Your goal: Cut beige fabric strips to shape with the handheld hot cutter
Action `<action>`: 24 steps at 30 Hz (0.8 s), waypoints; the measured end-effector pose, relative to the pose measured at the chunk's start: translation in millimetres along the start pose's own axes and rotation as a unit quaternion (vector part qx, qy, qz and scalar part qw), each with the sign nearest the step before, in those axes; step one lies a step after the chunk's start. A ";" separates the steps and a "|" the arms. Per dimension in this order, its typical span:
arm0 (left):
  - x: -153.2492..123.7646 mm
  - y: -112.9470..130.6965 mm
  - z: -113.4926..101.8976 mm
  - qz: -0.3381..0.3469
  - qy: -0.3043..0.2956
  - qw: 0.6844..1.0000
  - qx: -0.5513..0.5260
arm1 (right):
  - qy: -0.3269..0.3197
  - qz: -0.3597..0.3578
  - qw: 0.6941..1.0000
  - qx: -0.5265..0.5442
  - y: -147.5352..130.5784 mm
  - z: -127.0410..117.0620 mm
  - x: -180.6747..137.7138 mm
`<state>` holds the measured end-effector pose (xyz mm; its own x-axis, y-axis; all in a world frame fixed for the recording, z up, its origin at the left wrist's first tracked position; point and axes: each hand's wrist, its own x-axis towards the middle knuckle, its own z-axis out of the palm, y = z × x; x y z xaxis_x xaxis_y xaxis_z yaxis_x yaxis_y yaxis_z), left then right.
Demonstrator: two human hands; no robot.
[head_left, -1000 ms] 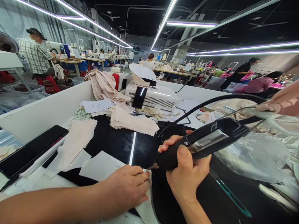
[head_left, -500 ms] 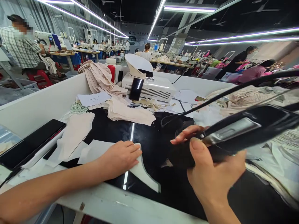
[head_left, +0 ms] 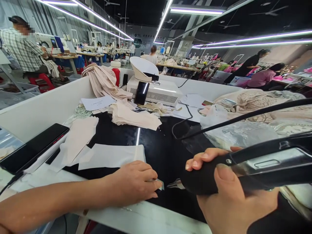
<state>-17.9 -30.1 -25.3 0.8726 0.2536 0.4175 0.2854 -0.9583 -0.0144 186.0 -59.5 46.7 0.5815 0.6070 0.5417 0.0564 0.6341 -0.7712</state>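
With its fingers drawn together, our left hand (head_left: 136, 181) has hold of a pale piece (head_left: 161, 185) over the black tabletop (head_left: 165, 143), while our right hand (head_left: 234, 195) wraps its fingers round the handheld tool (head_left: 265, 164), the metal tip (head_left: 175, 184) just beside that piece. We take the step to be lining tip up with edge, so the next move calls for steadiness.

I am facing a grey far wall (head_left: 148, 30), strip lights (head_left: 197, 11) glowing overhead, curtains (head_left: 46, 19) hanging left, worktables (head_left: 177, 67) standing nearer.
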 end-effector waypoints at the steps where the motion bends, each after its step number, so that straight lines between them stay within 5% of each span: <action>1: -0.8 -0.2 0.7 -0.001 -0.002 1.000 0.001 | -0.003 -0.003 1.000 0.002 0.3 -0.2 -0.8; 24: -8.2 3.7 10.5 0.012 0.038 0.999 0.030 | 0.001 0.013 0.999 0.035 -2.4 14.3 -0.9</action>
<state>-19.8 -34.3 -38.3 0.8473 0.2177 0.4844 0.2899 -0.9538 -0.0785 173.7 -54.7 52.9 0.5837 0.6222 0.5217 -0.0148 0.6505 -0.7594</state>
